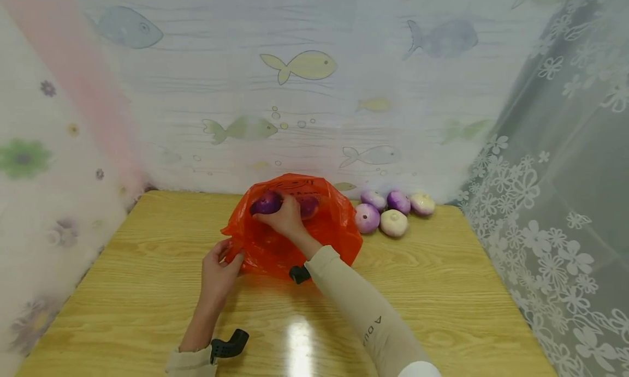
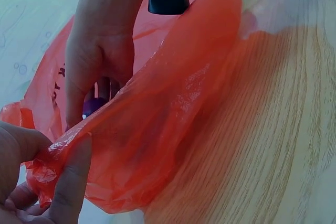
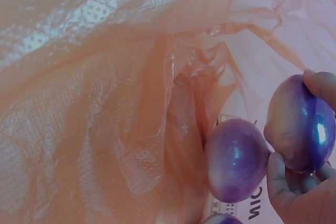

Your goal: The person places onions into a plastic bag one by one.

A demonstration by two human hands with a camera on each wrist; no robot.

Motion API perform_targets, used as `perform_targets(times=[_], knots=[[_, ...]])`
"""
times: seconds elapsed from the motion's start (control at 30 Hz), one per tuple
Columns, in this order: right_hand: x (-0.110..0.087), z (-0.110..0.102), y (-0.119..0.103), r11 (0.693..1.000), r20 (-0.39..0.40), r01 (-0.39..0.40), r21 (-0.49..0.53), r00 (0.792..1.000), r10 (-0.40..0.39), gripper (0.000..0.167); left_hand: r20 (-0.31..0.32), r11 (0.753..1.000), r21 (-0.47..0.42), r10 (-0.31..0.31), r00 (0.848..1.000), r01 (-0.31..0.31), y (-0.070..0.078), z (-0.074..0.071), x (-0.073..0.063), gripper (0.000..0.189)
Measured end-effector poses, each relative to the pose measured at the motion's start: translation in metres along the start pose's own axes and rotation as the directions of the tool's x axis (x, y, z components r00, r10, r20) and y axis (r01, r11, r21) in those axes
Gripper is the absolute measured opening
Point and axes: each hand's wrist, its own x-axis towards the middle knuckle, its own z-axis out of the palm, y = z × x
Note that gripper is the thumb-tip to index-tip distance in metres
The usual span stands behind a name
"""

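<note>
A red plastic bag (image 1: 346, 229) lies on the table with its mouth held open. My left hand (image 1: 218, 269) pinches the bag's near left rim between thumb and fingers. Inside the mouth, my right hand (image 1: 287, 217) grips a shiny purple turnip (image 1: 267, 202), whose cream underside shows in the right wrist view. Another purple turnip (image 3: 236, 160) lies in the bag beside the held one. Part of a further purple one (image 3: 223, 219) shows at the lower edge of that view. The bag's film hides how many more are inside.
Right of the bag, several purple and white turnips (image 1: 394, 223) sit in a cluster on the wooden table (image 1: 422, 300). Fish-printed cloth (image 1: 314, 99) hangs behind the table, and a flowered curtain (image 1: 565, 229) flanks its right side. Each wrist carries a black camera mount (image 1: 230, 344).
</note>
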Motion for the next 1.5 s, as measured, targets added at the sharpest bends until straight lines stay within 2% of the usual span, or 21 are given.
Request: perform_targets(times=[0.53, 0.8, 1.0, 1.23, 1.37, 1.5], knots=[[0.002, -0.001, -0.005, 0.999, -0.019, -0.040, -0.008, 0.999, 0.040, 0.069, 0.007, 1.000, -0.006, 0.005, 1.000, -0.005, 0.003, 0.005, 0.003, 0.045], [0.003, -0.004, -0.001, 0.997, 0.019, 0.001, 0.077, 1.000, -0.003, 0.059, -0.004, 1.000, -0.003, -0.007, 1.000, 0.007, 0.005, 0.004, 0.002, 0.046], [-0.001, -0.006, 0.000, 0.999, 0.033, -0.003, 0.035, 0.999, 0.001, 0.057, -0.010, 1.000, 0.017, -0.004, 1.000, 0.004, 0.003, 0.003, 0.002, 0.044], [-0.006, -0.011, -0.004, 0.998, 0.116, -0.008, 0.056, 0.993, 0.001, 0.052, -0.023, 1.000, 0.024, 0.000, 1.000, 0.001, 0.001, 0.000, 0.002, 0.043], [-0.015, -0.022, -0.011, 0.997, 0.189, -0.057, 0.060, 0.981, 0.044, 0.055, -0.022, 1.000, 0.026, -0.003, 1.000, 0.003, 0.001, 0.000, 0.002, 0.043], [-0.030, -0.036, -0.018, 0.988, 0.253, -0.096, 0.119, 0.966, 0.063, 0.054, -0.016, 0.999, 0.040, -0.004, 1.000, 0.005, 0.001, -0.001, 0.002, 0.044]])
